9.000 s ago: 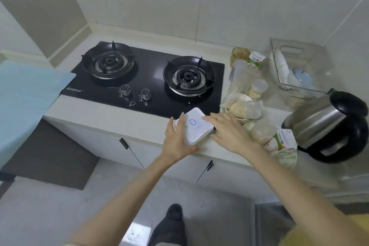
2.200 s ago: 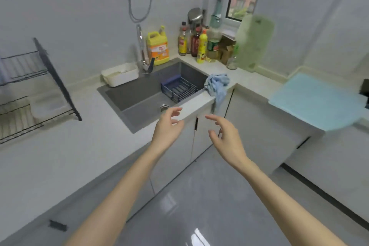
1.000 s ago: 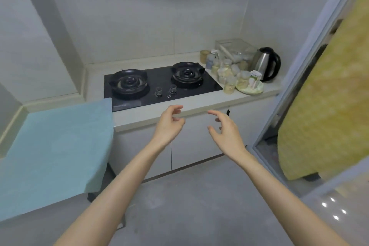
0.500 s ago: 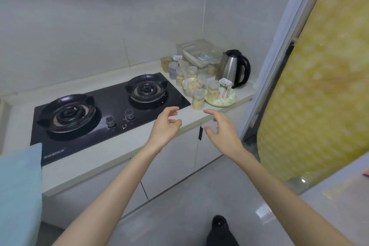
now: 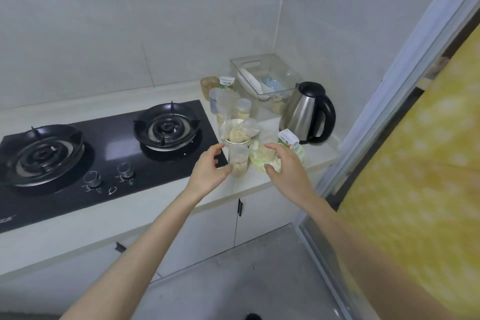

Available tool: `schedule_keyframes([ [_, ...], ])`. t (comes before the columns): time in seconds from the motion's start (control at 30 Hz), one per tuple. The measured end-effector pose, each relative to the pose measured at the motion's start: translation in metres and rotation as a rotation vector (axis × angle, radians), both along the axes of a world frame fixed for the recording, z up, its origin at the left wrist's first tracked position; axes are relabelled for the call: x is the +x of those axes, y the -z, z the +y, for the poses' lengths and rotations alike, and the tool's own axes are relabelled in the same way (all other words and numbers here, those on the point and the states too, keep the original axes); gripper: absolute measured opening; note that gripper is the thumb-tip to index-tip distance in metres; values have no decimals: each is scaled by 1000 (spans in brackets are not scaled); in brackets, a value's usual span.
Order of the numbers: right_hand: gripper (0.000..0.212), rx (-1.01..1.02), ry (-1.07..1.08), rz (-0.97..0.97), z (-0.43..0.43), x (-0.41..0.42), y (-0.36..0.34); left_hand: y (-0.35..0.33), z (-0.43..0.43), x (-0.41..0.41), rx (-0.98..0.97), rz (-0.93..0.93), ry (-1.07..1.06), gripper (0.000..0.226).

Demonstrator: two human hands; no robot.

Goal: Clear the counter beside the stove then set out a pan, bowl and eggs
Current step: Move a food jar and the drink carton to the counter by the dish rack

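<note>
Half a second before, your hands hung over the near edge of the counter, short of the clutter. By this moment you had closed in and both hands had reached it.

The stove (image 5: 109, 148) lay to the left, and the counter (image 5: 262, 184) on its right was crowded. Your left hand (image 5: 207, 171) had come to the stove's near right corner. Its thumb and fingers were spread in a loose curve toward a small jar (image 5: 238, 162) of pale grains, which stood upright near the counter's front. The fingertips sat just beside the jar and gripped nothing; whether they touched it could not be told. Just behind the jar stood a bowl (image 5: 240, 142) with a bag of the same pale stuff in it.

Your right hand (image 5: 288, 171) had arrived over a green plate (image 5: 257, 165) to the jar's right. Its fingers were likewise half curled and apart, cupped in front of a bag (image 5: 265, 155) lying on that plate, with no hold on it.

A logo (image 5: 5, 219) at the stove's near left corner was too blurred to read. So was a green and white label (image 5: 226, 81) on a far jar. The white and green carton (image 5: 287, 139) at the plate's far right carried print too small to read. A kettle (image 5: 302, 112) stood just behind the carton, and a clear bin (image 5: 285, 70) sat in the far corner.
</note>
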State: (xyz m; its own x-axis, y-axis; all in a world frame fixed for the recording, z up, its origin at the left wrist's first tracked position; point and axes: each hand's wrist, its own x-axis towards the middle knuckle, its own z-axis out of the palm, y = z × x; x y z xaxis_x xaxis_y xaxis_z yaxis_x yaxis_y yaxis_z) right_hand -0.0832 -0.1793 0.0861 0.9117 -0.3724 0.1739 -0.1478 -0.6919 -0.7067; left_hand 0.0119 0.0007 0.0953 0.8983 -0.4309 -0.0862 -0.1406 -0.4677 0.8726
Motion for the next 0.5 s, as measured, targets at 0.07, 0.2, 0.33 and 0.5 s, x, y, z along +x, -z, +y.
schedule_keyframes([
  [0.07,46,-1,-8,19,-16,12,4,7,-14,9,41,-17,23,67],
  [0.2,45,-73,-14,55,-48,38,16,26,-42,32,125,-44,73,74],
  [0.33,46,-163,23,85,-78,69,32,52,-69,64,224,-63,154,79],
  [0.5,51,-286,84,258,-104,99,44,76,-89,91,397,-27,222,89],
])
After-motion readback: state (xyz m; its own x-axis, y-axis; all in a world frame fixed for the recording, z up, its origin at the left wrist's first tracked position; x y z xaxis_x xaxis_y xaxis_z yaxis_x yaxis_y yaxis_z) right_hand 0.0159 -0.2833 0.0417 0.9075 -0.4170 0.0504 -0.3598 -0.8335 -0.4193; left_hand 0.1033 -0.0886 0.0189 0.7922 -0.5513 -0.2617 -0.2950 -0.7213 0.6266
